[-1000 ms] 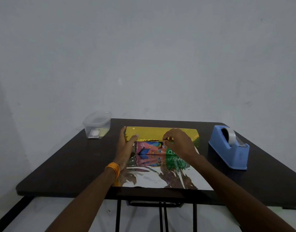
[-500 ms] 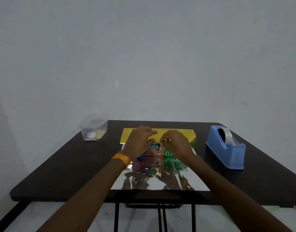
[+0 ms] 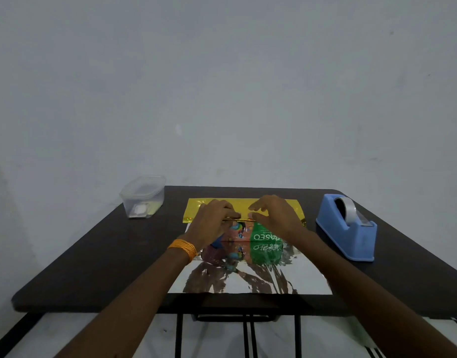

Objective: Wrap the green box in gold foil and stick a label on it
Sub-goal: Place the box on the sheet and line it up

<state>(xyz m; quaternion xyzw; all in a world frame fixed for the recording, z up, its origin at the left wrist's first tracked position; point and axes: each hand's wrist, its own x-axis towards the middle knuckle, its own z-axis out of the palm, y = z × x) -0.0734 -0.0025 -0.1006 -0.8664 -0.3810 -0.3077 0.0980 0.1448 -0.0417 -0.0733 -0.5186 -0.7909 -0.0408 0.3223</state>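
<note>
The green box (image 3: 265, 235), printed with colourful pictures and white letters, lies on a sheet of foil (image 3: 250, 280) whose silver inner side mirrors it. The foil's far flap (image 3: 241, 205) is folded over the box top, gold side up. My left hand (image 3: 213, 223) and my right hand (image 3: 275, 215) lie side by side on that flap, and the fingertips of both pinch its near edge at the box's front top rim. An orange band circles my left wrist. The hands hide most of the box top.
A blue tape dispenser (image 3: 347, 227) with a roll of clear tape stands at the right of the dark table (image 3: 106, 254). A clear lidded plastic tub (image 3: 143, 196) holding small white pieces sits at the back left. The foil reaches the table's near edge.
My left hand has moved from the box's left end onto the gold flap, next to my right hand. Both now pinch the flap's near edge.
</note>
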